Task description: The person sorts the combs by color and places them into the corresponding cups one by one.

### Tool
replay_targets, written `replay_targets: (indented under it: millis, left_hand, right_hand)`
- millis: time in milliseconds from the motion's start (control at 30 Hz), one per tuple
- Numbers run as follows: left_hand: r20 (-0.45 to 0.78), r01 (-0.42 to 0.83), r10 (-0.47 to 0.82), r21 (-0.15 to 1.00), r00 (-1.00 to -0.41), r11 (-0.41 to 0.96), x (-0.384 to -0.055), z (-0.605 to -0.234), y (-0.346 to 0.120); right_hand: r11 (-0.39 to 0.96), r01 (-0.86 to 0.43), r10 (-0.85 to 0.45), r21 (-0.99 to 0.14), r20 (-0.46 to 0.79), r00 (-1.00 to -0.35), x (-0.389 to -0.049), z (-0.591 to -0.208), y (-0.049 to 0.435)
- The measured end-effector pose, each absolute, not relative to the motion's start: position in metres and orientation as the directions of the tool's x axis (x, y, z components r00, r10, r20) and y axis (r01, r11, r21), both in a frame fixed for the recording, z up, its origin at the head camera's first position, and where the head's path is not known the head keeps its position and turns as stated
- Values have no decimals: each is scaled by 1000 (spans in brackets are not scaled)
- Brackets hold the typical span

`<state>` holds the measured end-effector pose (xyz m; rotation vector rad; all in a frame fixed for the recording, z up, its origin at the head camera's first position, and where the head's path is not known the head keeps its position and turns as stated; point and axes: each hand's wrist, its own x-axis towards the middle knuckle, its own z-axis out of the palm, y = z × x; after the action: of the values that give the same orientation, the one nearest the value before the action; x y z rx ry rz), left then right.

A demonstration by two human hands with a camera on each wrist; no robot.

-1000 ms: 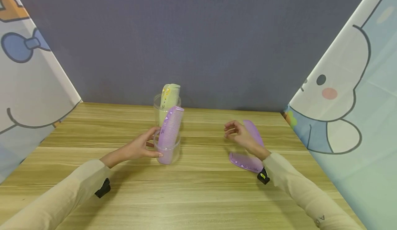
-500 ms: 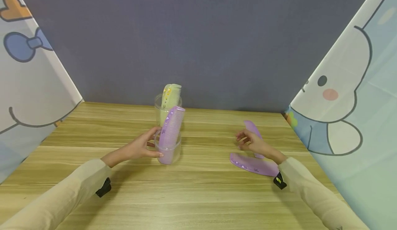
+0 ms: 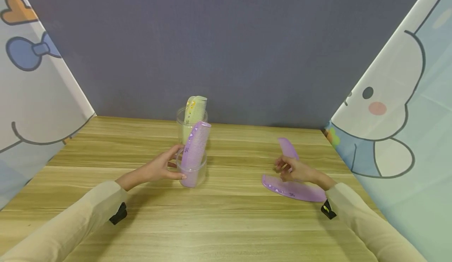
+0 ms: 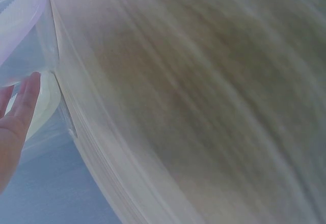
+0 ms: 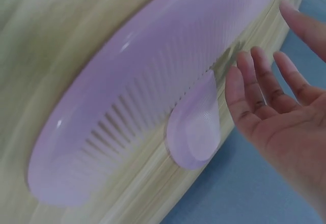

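Clasping a clear cup (image 3: 201,172) in the left grip (image 3: 159,168). Hovering near a purple comb (image 3: 300,192) with a loose-fingered right grip (image 3: 297,170).

The place looked like a small screened-off booth, in what building could not be told. A pale wood-grain bench (image 3: 226,222) met a plain dark blue-grey upright panel (image 3: 226,50), between a white cartoon-printed left sheet (image 3: 46,93) and a pale-blue cartoon-printed right sheet (image 3: 429,136) (a pink-cheeked white animal (image 3: 392,97) adorned it).
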<state>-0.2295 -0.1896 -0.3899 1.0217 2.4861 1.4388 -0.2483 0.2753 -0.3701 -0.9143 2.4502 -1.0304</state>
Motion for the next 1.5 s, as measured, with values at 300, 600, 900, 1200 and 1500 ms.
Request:
replay_targets:
  millis: [300, 600, 900, 1200, 1500]
  left_hand:
    - [245, 504, 585, 797, -773, 333, -228, -388, -189]
    - [244, 502, 587, 801, -772, 326, -228, -388, -189]
    - [243, 502, 588, 801, -772, 328, -228, -388, -188]
    - [242, 507, 589, 793, -771, 338, -228, -389, -188]
    - [247, 510, 586, 791, -772, 338, -229, -389, -188]
  right_hand:
    - [555, -427, -689, -714, -107, -717, -244, -370, 280]
    - [592, -416, -681, -691, -153, -716, -238, -370, 278]
    - [633, -431, -664, -644, -164, -729, -238, -370, 275]
    - [641, -467, -672, -609, -151, -725, -240, -372, 275]
    - [667, -532, -673, -522, -114, -731, -242, -372, 276]
